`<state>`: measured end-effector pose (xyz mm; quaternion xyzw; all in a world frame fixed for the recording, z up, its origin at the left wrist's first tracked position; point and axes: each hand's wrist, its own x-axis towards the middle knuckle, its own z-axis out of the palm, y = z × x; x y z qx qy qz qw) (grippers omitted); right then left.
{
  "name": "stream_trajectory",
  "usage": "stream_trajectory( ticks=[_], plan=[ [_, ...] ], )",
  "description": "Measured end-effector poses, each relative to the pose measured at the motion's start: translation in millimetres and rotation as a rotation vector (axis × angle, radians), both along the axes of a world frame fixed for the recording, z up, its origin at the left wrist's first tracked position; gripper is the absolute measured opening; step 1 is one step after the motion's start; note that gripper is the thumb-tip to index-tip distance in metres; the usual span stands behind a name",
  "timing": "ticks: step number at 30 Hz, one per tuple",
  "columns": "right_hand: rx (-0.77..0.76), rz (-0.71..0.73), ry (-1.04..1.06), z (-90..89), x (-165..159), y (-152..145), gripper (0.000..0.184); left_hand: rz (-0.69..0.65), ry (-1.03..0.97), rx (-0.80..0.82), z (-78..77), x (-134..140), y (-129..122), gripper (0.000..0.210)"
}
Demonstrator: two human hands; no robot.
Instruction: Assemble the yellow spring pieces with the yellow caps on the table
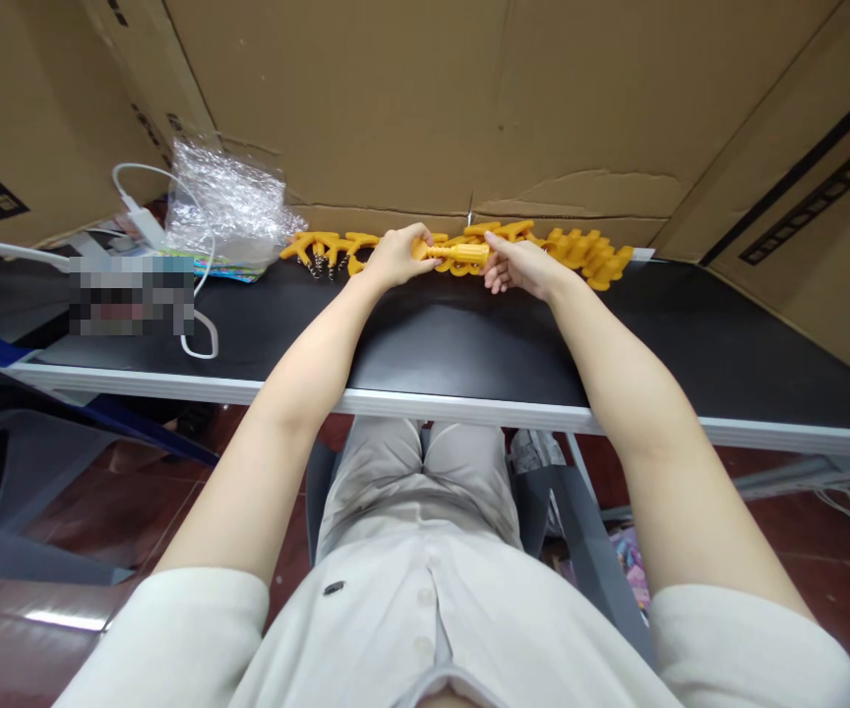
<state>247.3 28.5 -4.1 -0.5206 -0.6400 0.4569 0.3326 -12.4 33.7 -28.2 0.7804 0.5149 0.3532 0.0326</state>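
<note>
Between my two hands, level above the black tabletop, is a yellow ridged plastic shaft (461, 253), thinner at its left end and thicker at its right. Its left end is pinched by my left hand (394, 258), with the thumb and fingers closed. My right hand (524, 265) grips the thicker end with thumb and forefinger, the other fingers curled below. Yellow forked pieces (326, 244) with small metal chains lie left of my left hand. Behind and right of my right hand stand several lumpy yellow pieces (587, 254). More yellow parts behind the shaft are partly hidden.
Cardboard walls (410, 108) close off the back and sides. Clear plastic bags (225, 202) lie at the back left, with a white cable (204, 339) nearby. A metal rim (469, 405) edges the black table (461, 344) in front of my lap.
</note>
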Motion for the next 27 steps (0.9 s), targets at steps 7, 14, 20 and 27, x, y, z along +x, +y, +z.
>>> stream_trajectory(
  ticks=[7, 14, 20, 27],
  plan=[
    [-0.056, 0.003, -0.013, 9.0, -1.4, -11.4, 0.090, -0.002, -0.021, 0.000, 1.0, 0.1, -2.4, 0.027],
    [-0.073, 0.022, 0.092, 12.5, 6.1, -13.1, 0.053, 0.033, -0.018, -0.012, 1.6, -0.1, -5.1, 0.024],
    [0.010, 0.090, 0.153, 9.1, 8.6, -14.7, 0.043, 0.027, -0.004, -0.008, 0.8, -1.8, -1.8, 0.024],
    [0.018, 0.045, 0.145, 10.2, 4.2, -17.4, 0.022, 0.028, -0.009, 0.010, -1.6, -1.6, 0.2, 0.023]
  ],
)
